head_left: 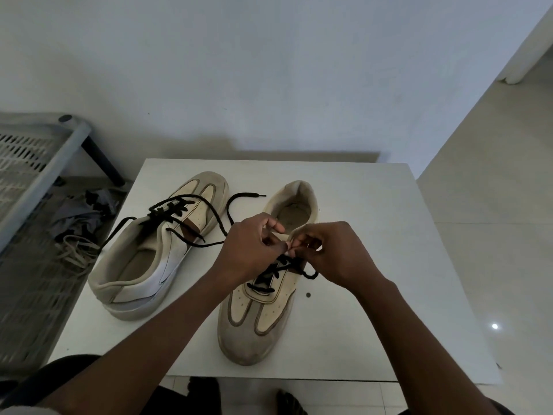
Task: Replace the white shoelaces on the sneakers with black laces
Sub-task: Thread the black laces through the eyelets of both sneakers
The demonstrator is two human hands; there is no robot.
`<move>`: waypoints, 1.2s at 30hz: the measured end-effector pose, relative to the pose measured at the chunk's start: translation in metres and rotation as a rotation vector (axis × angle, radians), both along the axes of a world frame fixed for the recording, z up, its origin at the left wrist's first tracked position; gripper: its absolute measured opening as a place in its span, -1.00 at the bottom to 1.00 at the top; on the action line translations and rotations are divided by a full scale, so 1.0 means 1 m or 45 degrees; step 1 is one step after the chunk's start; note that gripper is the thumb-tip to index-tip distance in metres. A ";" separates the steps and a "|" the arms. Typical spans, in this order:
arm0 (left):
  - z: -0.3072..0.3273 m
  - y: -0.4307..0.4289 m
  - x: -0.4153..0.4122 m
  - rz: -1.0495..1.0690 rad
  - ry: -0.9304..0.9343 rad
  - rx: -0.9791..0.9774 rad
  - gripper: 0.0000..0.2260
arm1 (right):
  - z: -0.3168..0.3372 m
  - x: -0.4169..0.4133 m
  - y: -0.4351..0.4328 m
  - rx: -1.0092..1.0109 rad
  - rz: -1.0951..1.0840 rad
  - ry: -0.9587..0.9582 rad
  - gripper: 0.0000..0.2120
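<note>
Dim, flat light; wide-angle bending at edges — glare spot on floor (495, 326).

Plain white wall (269, 70) behind the white table (374, 205). Pale glossy tiled floor (493, 235) beyond its right edge. Grey mesh rack (27, 163) beyond its left edge.

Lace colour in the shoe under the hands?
Black. The lace crosses the beige shoe; it shows best in the head view.

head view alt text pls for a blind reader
The left hand and right hand pinch a black lace at the upper eyelets of the nearer sneaker on a white table. The second sneaker already carries black laces.
</note>
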State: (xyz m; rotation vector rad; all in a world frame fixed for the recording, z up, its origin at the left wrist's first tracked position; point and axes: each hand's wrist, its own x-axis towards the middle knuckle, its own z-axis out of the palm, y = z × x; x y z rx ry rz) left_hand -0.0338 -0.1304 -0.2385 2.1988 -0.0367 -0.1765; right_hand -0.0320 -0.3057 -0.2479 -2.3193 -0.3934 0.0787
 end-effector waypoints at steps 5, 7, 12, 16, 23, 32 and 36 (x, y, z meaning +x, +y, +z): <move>0.000 -0.001 -0.001 0.004 -0.044 0.100 -0.81 | 0.003 -0.001 0.002 -0.123 0.044 -0.039 -0.95; 0.001 -0.001 -0.002 0.011 -0.105 0.171 -0.82 | 0.007 0.001 -0.004 -0.113 0.078 -0.013 -0.96; 0.000 -0.001 -0.004 0.007 -0.211 0.223 -0.87 | 0.023 0.006 -0.040 0.562 0.093 0.359 -0.82; 0.000 -0.001 -0.004 0.017 -0.201 0.202 -0.87 | 0.035 0.013 -0.068 1.166 -0.203 0.323 -0.73; 0.000 -0.002 -0.003 0.020 -0.167 0.128 -0.90 | 0.007 0.001 -0.018 0.079 -0.065 0.417 -0.77; -0.007 -0.003 -0.004 -0.059 -0.246 0.235 -0.82 | -0.002 -0.002 0.002 -0.037 0.035 0.161 -0.77; -0.007 -0.004 -0.005 -0.045 -0.256 0.154 -0.82 | 0.005 0.000 0.003 0.371 -0.141 0.173 -0.71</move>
